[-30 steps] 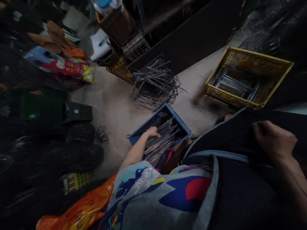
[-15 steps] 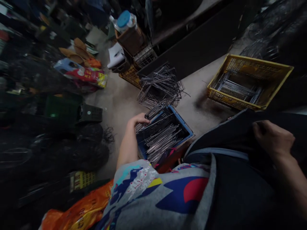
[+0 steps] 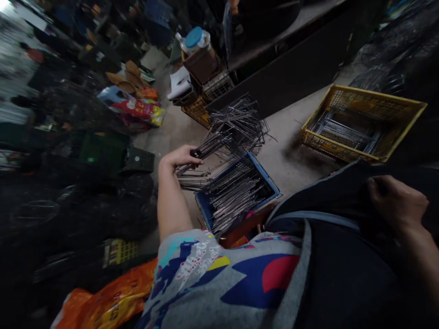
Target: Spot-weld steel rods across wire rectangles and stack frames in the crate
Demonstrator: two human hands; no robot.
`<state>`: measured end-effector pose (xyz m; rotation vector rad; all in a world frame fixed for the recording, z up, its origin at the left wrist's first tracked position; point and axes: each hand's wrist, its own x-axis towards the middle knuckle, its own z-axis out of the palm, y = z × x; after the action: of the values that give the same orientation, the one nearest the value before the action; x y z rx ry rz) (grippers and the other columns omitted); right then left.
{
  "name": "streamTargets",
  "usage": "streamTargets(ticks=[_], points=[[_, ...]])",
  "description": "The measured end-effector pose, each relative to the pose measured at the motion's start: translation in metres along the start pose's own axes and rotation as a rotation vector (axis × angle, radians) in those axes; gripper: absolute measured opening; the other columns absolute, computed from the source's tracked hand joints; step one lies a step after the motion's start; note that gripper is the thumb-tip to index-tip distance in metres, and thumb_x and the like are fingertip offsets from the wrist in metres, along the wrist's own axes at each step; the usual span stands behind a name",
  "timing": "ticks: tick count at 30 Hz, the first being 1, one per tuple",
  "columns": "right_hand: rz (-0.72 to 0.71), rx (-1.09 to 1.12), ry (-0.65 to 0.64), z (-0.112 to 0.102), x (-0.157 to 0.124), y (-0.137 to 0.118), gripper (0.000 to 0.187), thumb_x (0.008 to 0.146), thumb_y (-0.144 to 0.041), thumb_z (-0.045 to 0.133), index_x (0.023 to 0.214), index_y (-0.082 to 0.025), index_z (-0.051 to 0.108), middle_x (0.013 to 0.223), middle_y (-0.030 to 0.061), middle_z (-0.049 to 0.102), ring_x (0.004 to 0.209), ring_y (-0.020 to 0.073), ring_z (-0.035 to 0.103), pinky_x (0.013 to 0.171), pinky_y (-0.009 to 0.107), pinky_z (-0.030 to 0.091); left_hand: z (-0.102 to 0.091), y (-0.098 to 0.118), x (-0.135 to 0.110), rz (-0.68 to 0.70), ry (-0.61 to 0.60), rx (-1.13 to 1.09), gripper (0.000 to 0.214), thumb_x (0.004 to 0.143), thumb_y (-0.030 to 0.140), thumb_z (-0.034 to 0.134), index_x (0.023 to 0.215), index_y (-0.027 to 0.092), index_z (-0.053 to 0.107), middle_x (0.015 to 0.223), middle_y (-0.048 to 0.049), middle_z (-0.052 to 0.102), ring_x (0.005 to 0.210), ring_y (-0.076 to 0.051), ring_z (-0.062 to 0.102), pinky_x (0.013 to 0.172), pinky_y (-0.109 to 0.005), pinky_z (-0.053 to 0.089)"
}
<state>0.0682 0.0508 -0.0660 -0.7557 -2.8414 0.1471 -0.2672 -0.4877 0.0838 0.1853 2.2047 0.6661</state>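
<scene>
My left hand (image 3: 180, 156) is closed on a bundle of thin metal wire pieces (image 3: 206, 157), held above the near-left corner of a blue plastic crate (image 3: 267, 178) on the floor. The crate holds more wire pieces (image 3: 233, 196). My right hand (image 3: 398, 203) rests on the dark cloth (image 3: 343, 192) over my lap, with its fingers curled against the cloth.
A loose heap of wire frames (image 3: 240, 121) lies on the concrete floor behind the blue crate. A yellow crate (image 3: 363, 121) with wire parts stands at the right. Bags, a blue stool (image 3: 111, 94), a green crate (image 3: 99, 151) and an orange bag (image 3: 106, 301) crowd the left.
My left hand has come up and to the left out of the blue crate, lifting a bundle of wire pieces. The view has swung left; my right hand has stayed put.
</scene>
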Motion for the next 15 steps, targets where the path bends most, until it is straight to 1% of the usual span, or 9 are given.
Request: streamTargets(ticks=[4, 7, 9, 12, 15], points=[[-0.007, -0.004, 0.022, 0.001, -0.002, -0.002, 0.03, 0.085, -0.045, 0.054, 0.092, -0.02, 0.069, 0.085, 0.0075, 0.072, 0.068, 0.019, 0.059, 0.05, 0.027, 0.025, -0.005, 0.037, -0.009, 0.098, 0.052, 0.037, 0.041, 0.062, 0.039, 0.082, 0.087, 0.016, 0.059, 0.067, -0.0001, 0.065, 0.053, -0.015, 0.064, 0.05, -0.023, 0.052], [-0.008, 0.019, 0.032, 0.0, -0.004, -0.002, 0.028, 0.086, -0.044, 0.054, 0.091, -0.02, 0.068, 0.086, 0.0071, 0.071, 0.069, 0.0194, 0.06, 0.051, 0.027, 0.027, -0.003, 0.073, -0.008, 0.189, 0.058, 0.072, 0.042, 0.064, 0.04, 0.081, 0.088, 0.016, 0.058, 0.068, -0.0004, 0.065, 0.054, -0.015, 0.064, 0.049, -0.023, 0.052], [-0.028, 0.064, 0.024, -0.002, -0.005, -0.002, 0.026, 0.087, -0.043, 0.054, 0.092, -0.021, 0.068, 0.089, 0.0063, 0.072, 0.072, 0.0193, 0.061, 0.052, 0.026, 0.029, -0.001, 0.1, -0.004, 0.237, 0.05, 0.086, 0.044, 0.064, 0.041, 0.081, 0.092, 0.015, 0.058, 0.069, -0.0002, 0.066, 0.055, -0.015, 0.064, 0.049, -0.024, 0.053], [-0.067, 0.174, -0.003, -0.006, -0.005, -0.002, 0.024, 0.088, -0.041, 0.054, 0.093, -0.022, 0.067, 0.096, 0.0052, 0.071, 0.075, 0.0188, 0.063, 0.054, 0.026, 0.032, 0.009, 0.146, 0.006, 0.294, 0.055, 0.131, 0.052, 0.064, 0.042, 0.081, 0.102, 0.015, 0.059, 0.072, 0.0008, 0.067, 0.058, -0.016, 0.065, 0.053, -0.025, 0.054], [-0.076, 0.384, -0.039, -0.014, -0.005, 0.0, 0.022, 0.088, -0.039, 0.055, 0.091, -0.021, 0.068, 0.095, 0.0053, 0.071, 0.078, 0.0181, 0.064, 0.063, 0.025, 0.04, 0.028, 0.194, 0.023, 0.346, 0.133, 0.21, 0.059, 0.057, 0.04, 0.085, 0.105, 0.014, 0.061, 0.076, 0.0014, 0.068, 0.066, -0.017, 0.066, 0.06, -0.025, 0.054]])
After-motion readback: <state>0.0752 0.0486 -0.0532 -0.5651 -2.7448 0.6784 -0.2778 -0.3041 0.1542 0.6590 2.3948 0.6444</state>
